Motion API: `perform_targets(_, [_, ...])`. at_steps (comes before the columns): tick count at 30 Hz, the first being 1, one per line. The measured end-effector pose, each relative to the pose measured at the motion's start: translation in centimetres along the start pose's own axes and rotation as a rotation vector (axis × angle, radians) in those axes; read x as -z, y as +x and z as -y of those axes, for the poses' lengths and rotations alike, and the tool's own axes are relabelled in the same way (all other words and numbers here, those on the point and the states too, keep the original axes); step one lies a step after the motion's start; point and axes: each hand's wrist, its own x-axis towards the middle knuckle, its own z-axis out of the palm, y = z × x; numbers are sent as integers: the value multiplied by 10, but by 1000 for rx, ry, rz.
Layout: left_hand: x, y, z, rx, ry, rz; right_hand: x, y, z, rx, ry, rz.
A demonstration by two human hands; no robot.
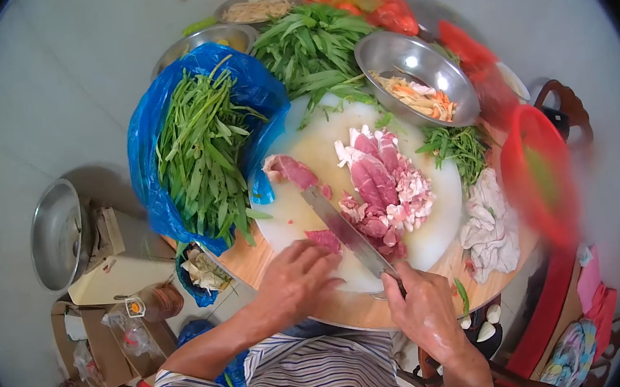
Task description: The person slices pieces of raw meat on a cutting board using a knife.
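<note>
My right hand (421,299) is wrapped round the handle of a broad knife (348,235), its blade slanting up and left over the round white cutting board (294,259). My left hand (299,274) is at the board's front left edge, its fingers bent beside a small piece of red meat (324,240); whether they grip it is unclear. Another strip of meat (290,171) lies beyond the knife tip. Right of the blade is a heap of sliced and diced meat (376,179) with white fat.
Leafy greens (203,144) fill a blue bag (147,165) at left; more greens (310,50) lie behind. A metal bowl (416,54) overlaps the board's back right. A crumpled cloth (489,227) and a blurred red basket (539,177) are at right.
</note>
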Motion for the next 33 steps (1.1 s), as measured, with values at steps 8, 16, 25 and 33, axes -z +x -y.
perform_targets(8, [21,16,-5,-2,144,286,2,13,-11,-42,39,120])
perform_targets(16, [46,17,23,-269,-29,499,8,6,-19,-33,44,117])
perform_targets(25, [21,3,8,-75,18,183,3,4,-17,28,-4,88])
perform_targets(33, [1,5,-2,-12,81,137,-1,9,-15,186,-124,61])
